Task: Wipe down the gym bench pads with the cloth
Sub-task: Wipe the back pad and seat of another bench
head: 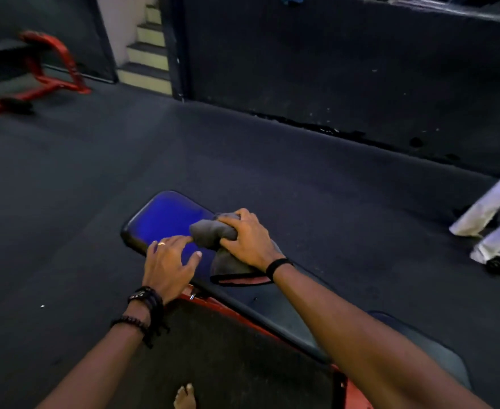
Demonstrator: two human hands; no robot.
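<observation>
The right hand lies over a bunched grey cloth, fingers curled down around the wad and gripping it against the far pad of the gym bench, a dark pad that shines blue under the room's light; bunching the fabric gives the palm something firm to push with, which suits a scrubbing stroke better than a flat sheet would. A loose tail of the same cloth, edged with a dark hem, trails back under the wrist toward the person. The left hand rests on the near-left edge of that pad, fingers spread and fairly straight, index fingertip reaching to touch the cloth's left end; it looks placed to steady the pad or the body's lean while the other hand works, though it may also be about to tidy the wad. The cloth sits on the right half of the pad, so the blue stretch to its left seems the natural ground to cover next. A longer pad runs back toward the person on a red frame, mostly crossed by the right forearm. A red rack stands well apart at the upper left, near some steps
</observation>
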